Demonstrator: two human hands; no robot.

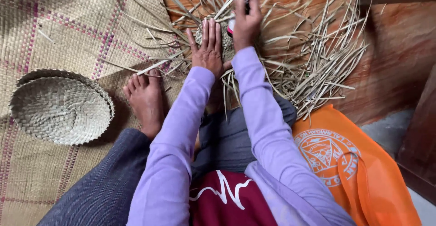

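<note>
Left hand (208,49) lies flat, fingers spread, pressing a small round woven piece (223,42) with pale straw strips fanning out all around it, on the wooden floor (390,49) by the mat's (68,26) edge. Right hand (246,19) is curled around a small pink-and-white tool (231,26) at the weave's top. A finished basket (61,108) sits on the mat.

Soft, even daylight; faint shadows beside the woven basket (61,110); edges slightly blurred.
</note>
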